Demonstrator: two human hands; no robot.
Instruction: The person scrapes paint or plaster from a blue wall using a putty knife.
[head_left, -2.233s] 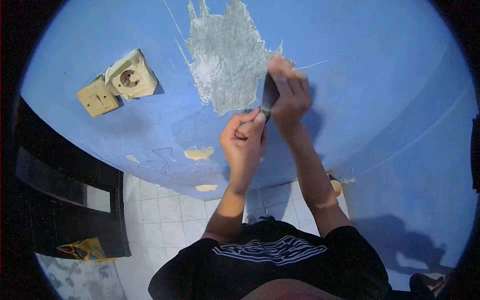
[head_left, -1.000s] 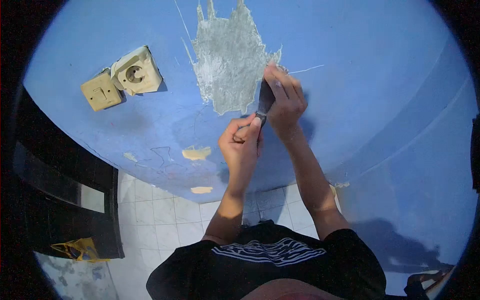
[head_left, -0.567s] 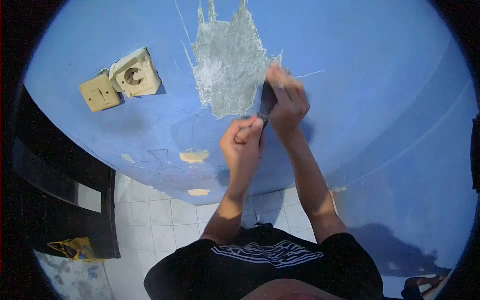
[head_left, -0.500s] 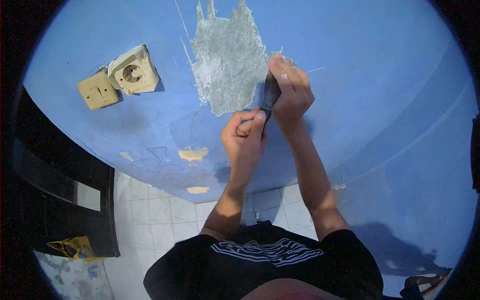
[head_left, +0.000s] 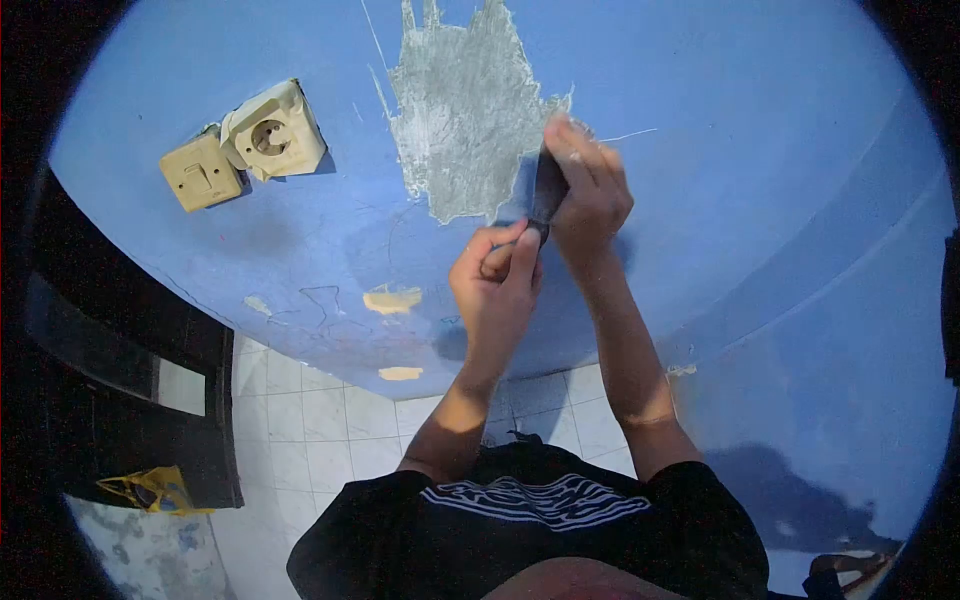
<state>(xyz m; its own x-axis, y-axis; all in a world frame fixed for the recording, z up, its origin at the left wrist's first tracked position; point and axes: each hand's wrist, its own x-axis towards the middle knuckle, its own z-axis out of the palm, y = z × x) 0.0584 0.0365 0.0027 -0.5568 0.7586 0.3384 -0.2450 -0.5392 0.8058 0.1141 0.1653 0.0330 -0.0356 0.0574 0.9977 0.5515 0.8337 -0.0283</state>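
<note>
My left hand (head_left: 493,290) is pinched on the scraper (head_left: 547,188) at its near end; right hand (head_left: 595,200) at the blade, grip unclear; tool sits right of the grey patch (head_left: 460,110); best with blade low, pressure even, fingertips off the edge.

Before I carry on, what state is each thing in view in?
Left hand: closed on the tool's lower end.
Right hand: fingers bent at the blade, grip unclear.
Dark flat tool: slightly slanted.
Wall patch: bare grey, jagged-edged.
Socket: tilted, nothing plugged in.
Switch: tilted, on or off unclear.
</note>
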